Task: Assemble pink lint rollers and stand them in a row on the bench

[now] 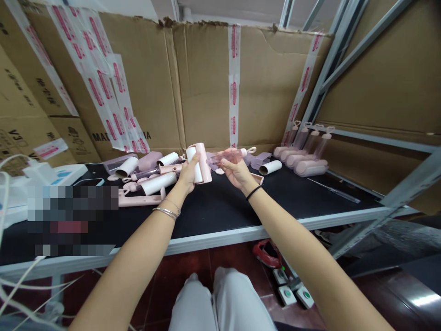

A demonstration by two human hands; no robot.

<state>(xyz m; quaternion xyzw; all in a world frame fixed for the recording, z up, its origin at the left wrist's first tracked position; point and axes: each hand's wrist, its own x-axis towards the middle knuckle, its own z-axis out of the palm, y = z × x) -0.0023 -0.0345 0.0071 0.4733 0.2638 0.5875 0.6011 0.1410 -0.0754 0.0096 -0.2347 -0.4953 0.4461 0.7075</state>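
Observation:
My left hand is closed around a lint roller head, a pink curved shell with a white roll in it. My right hand grips a clear pink handle with a pale cap and hanging loop at its far end. The handle's near end meets the side of the head; whether the two are joined, I cannot tell. Left of my hands lie a white roll, an open pink roller frame and several other roller parts. A loose white roll lies to the right.
Several lint rollers stand in a row at the right of the black table. Nearby lies a thin pointed tool. A tall cardboard sheet closes off the back. White power strips and cables sit at the left.

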